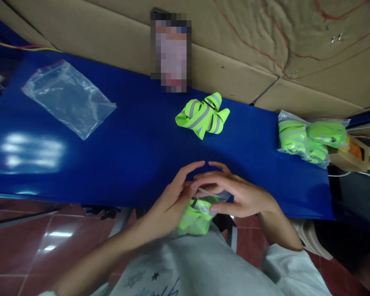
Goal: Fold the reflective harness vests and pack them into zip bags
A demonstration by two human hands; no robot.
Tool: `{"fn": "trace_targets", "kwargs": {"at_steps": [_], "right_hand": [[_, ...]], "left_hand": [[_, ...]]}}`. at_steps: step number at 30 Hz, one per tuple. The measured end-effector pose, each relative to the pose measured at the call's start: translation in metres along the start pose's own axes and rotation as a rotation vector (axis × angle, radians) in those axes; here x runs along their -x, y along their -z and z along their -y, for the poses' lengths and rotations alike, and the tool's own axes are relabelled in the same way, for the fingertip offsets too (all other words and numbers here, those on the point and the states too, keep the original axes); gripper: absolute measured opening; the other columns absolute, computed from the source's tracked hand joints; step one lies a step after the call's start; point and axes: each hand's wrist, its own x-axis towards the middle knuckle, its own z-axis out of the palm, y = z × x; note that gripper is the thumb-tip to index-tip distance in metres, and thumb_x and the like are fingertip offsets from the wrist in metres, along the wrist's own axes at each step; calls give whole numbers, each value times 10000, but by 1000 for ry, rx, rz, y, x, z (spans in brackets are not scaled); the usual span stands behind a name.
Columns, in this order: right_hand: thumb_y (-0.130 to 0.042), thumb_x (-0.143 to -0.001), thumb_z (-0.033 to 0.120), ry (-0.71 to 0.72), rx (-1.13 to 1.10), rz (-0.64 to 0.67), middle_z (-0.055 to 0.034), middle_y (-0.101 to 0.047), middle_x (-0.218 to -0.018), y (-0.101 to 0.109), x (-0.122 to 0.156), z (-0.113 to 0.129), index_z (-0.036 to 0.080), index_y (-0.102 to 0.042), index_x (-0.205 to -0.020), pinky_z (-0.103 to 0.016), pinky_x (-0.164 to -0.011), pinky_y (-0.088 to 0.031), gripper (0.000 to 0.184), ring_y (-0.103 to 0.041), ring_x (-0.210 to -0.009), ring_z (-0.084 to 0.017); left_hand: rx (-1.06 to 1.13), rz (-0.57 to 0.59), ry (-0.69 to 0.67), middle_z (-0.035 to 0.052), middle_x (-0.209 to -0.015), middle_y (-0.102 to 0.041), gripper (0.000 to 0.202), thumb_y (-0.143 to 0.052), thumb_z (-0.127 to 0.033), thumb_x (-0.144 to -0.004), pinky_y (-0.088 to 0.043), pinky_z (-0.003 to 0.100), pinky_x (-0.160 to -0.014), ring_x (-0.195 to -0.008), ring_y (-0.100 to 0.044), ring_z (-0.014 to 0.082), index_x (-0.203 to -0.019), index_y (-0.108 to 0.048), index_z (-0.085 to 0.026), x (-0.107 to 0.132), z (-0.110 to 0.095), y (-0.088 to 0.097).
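Note:
Both my hands meet at the near edge of the blue table (135, 156). My left hand (169, 201) and my right hand (234, 193) are closed around a neon-green reflective strap in a clear bag (195, 216), fingers curled over its top. The bag hangs just below the table edge, above my lap. A loose neon-green strap with grey stripes (203, 116) lies folded on the table beyond my hands.
An empty clear plastic bag (69, 98) lies at the far left of the table. Bagged green straps (311, 137) sit at the right end beside a small cardboard box (351, 158). Cardboard sheets (265, 45) line the back. A phone (171, 51) leans against them.

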Motion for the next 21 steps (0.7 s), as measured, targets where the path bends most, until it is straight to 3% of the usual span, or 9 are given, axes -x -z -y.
{"fn": "trace_targets", "kwargs": {"at_steps": [2,4,6,8,11,14,17,21], "right_hand": [[-733,-983,302,9,24,-25,-106,-648,-1479,4,3,5,253,-396,-1590,-492,-1334,-215,696,-538,-1470,-213],[-782,-943,252,-21,-9,-157,-85,-704,-1400,11,8,8,270,-388,-1604,-431,-1265,-379,770,-591,-1417,-204],[-796,-920,185,-81,-79,-329,-45,-759,-1282,19,11,9,292,-471,-1545,-336,-1107,-539,712,-700,-1256,-178],[-786,-919,145,-109,-97,-480,-26,-772,-1210,25,12,5,282,-606,-1401,-274,-967,-602,532,-750,-1109,-156],[-776,-932,172,-100,-28,-655,-15,-777,-1128,29,9,-7,251,-714,-1199,-251,-889,-614,286,-756,-1002,-143],[-703,-999,249,-192,65,-762,-15,-778,-1127,29,8,-17,253,-728,-1182,-263,-892,-606,184,-748,-1011,-146],[-670,-1022,316,-332,48,-733,-20,-776,-1063,33,12,-16,244,-720,-1165,-263,-832,-601,168,-742,-943,-145],[-800,-916,363,-475,-183,-367,-48,-734,-1139,42,19,-12,209,-679,-1201,-231,-690,-569,346,-692,-830,-121]], "left_hand": [[24,-30,-48,46,-1315,-738,465,-502,-391,-1090,-611,262,-911,-1131,-749,181,-1547,-421,-365,5,-3,-1],[37,-66,-164,37,-1341,-731,451,-491,-335,-1096,-608,284,-969,-1188,-733,183,-1539,-423,-388,2,-10,3],[42,-71,-291,39,-1382,-711,427,-480,-295,-1098,-581,340,-1064,-1283,-690,199,-1513,-437,-385,-11,-20,10],[33,-31,-355,57,-1418,-687,413,-511,-300,-1086,-563,389,-1105,-1353,-646,230,-1490,-445,-355,-32,-29,17],[-26,59,-253,91,-1397,-679,561,-690,-370,-989,-588,380,-1050,-1334,-651,269,-1483,-434,-300,-68,-32,28],[-81,86,-34,86,-1262,-711,782,-857,-409,-834,-624,331,-903,-1123,-733,256,-1476,-437,-257,-90,-25,35],[-72,130,86,51,-1158,-737,912,-914,-387,-760,-617,326,-893,-1041,-751,239,-1512,-411,-274,-94,-20,40],[-125,330,202,39,-1112,-760,863,-909,-328,-752,-605,340,-917,-1069,-755,249,-1489,-463,-279,-86,-21,44]]}}
